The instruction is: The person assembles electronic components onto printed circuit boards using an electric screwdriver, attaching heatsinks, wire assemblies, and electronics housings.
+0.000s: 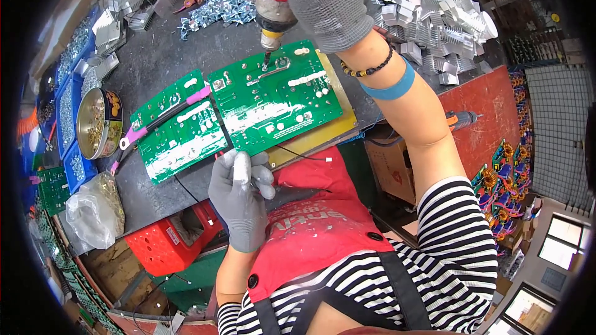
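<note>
My right hand (329, 3), in a grey glove, is wrapped round a red and grey power screwdriver (274, 9). Its bit points down at a metal part on the larger green circuit board (273, 108). At that board's near edge is my left hand (241, 189), also gloved in grey, with its fingers curled in; what they hold, if anything, is hidden. A smaller green circuit board (180, 127) lies just to the left. Across it rests a black cable (167, 115) with pink-sleeved ring terminals.
Behind the boards is a heap of small screws (217, 15). Finned metal heat sinks (428, 15) pile up at the far right. On the left stand a round tin (99, 123), blue bins (65, 111) and a plastic bag (96, 211). A red crate (164, 245) sits below the table edge.
</note>
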{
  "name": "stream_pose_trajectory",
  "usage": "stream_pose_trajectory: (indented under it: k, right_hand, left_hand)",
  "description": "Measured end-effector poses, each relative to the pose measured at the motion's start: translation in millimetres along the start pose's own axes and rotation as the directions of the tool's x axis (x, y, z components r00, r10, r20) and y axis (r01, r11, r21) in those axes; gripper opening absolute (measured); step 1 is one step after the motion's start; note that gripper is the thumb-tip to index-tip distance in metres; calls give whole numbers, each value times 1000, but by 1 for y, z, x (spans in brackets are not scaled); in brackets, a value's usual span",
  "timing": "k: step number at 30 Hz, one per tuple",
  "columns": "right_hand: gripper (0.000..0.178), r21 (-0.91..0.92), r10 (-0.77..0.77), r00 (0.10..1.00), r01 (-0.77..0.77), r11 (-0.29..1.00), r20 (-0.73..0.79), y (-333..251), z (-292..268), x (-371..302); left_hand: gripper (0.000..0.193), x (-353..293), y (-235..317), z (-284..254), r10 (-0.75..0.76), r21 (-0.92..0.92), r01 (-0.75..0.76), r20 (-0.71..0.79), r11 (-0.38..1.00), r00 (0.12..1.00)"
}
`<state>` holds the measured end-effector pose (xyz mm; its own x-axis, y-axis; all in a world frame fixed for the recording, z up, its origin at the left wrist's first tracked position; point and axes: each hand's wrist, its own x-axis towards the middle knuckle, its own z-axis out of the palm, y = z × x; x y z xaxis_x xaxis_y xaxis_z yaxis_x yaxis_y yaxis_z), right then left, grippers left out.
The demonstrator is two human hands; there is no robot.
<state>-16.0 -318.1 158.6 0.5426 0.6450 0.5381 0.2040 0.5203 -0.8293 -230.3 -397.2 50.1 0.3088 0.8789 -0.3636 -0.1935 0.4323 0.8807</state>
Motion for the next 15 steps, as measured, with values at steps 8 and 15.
stream_pose_trajectory:
  k: [8,15]
  right_hand:
    - [9,91,177,981,-183,979,77,-2,-2,-6]
    - [15,-133,-15,998,23,991,62,6,11,-15]
  left_hand:
    - [16,-1,1,1,-33,2,33,-17,999,999]
    - [17,-2,6,-4,20,46,-20,-2,999,1000]
